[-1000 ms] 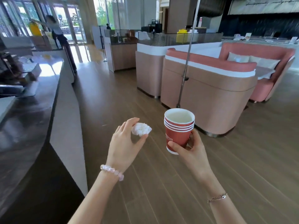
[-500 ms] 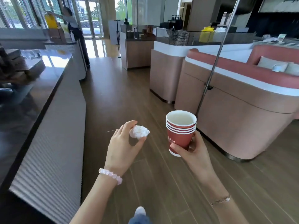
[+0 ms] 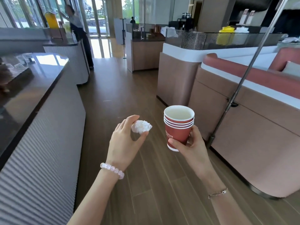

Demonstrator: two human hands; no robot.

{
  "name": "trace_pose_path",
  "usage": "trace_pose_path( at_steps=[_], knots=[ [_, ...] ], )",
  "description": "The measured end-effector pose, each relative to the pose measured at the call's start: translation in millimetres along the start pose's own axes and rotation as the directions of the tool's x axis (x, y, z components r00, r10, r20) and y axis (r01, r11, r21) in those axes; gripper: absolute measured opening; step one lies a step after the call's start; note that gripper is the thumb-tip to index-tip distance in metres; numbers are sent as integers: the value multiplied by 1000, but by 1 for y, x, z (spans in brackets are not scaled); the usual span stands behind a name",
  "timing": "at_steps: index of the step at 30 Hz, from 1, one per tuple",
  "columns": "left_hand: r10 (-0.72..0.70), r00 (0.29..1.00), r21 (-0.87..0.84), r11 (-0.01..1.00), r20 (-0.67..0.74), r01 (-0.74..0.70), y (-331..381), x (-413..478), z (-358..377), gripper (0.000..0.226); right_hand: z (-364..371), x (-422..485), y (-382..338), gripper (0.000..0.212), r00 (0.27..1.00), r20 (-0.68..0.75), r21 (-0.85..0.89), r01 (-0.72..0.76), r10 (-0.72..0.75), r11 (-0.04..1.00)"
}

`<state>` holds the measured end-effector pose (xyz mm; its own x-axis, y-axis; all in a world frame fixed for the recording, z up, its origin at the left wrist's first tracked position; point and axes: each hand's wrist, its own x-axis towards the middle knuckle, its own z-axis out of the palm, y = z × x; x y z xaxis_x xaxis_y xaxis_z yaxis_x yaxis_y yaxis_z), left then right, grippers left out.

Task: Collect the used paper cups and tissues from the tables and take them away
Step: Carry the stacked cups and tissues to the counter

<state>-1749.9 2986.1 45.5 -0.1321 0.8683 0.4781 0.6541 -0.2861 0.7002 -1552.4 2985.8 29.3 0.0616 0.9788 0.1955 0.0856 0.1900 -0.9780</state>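
Above the aisle floor (image 3: 116, 95), both hands carry the collected rubbish.
The stack of red paper cups (image 3: 178, 132), nested upright, sits in the right hand (image 3: 193, 148), whose fingers curl round it; the top cup looks empty inside. The left hand (image 3: 125, 143) pinches the crumpled tissue (image 3: 141, 126). Picking these up looks done; taking them away probably remains.

I see a brown wood plank floor (image 3: 113, 95). On my left stands a long dark shiny counter (image 3: 32, 88) with a ribbed grey front. On my right is a curved pink and tan booth seat (image 3: 243, 127). Tall glass windows (image 3: 95, 17) let in bright light.
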Motion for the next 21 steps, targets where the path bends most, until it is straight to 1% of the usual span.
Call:
trace_pose_path(
  at_steps=[9, 16, 21],
  knots=[
    [-66, 997, 68, 995, -50, 70, -72, 145, 65, 45, 37, 187, 53, 60, 997, 80, 37, 3, -6, 999],
    [-118, 988, 87, 988, -95, 127, -118, 286, 133, 46, 52, 360, 88, 57, 986, 167, 90, -4, -11, 996],
    [-123, 983, 102, 985, -137, 137, -147, 382, 171, 46, 64, 472, 101, 59, 976, 218, 70, 3, -18, 998]
  ],
)
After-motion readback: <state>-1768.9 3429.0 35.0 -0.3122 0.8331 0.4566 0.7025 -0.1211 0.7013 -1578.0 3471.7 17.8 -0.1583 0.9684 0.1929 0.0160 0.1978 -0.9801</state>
